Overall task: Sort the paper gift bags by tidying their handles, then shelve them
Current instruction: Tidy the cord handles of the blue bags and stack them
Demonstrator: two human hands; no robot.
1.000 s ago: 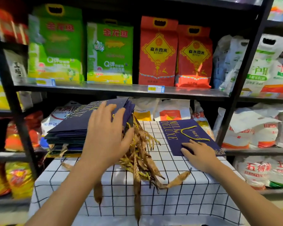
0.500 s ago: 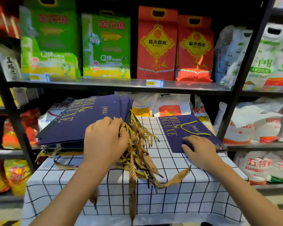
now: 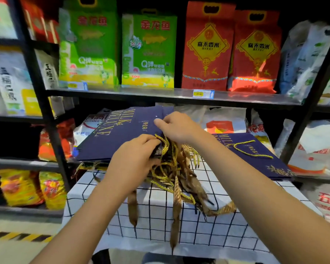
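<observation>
Both forearms reach in from the bottom corners and meet over the near end of a stack [image 3: 122, 134] of navy paper gift bags, which lies flat and tilted on the left of a table [image 3: 227, 231] covered in white grid cloth. The left hand [image 3: 135, 161] sits knuckles up, fingers curled down into the tangle of gold cord and brown ribbon handles [image 3: 171, 174] that spills off the stack's edge toward the camera; it grips the handles where they leave the bags. The right hand [image 3: 176, 126] crosses in front of the right forearm line and lies higher and farther, wrist bent, fingertips pinching the open edge of the top bag beside the left hand's knuckles. The two hands are close, nearly touching.

A single bag [image 3: 255, 155] of the same navy lies flat on the table's right side, well apart from the stack, its gold cord handle looped on its face.

Behind stand black shelves [image 3: 160, 94] with green rice bags [image 3: 118, 48] and red rice bags [image 3: 231, 48].
</observation>
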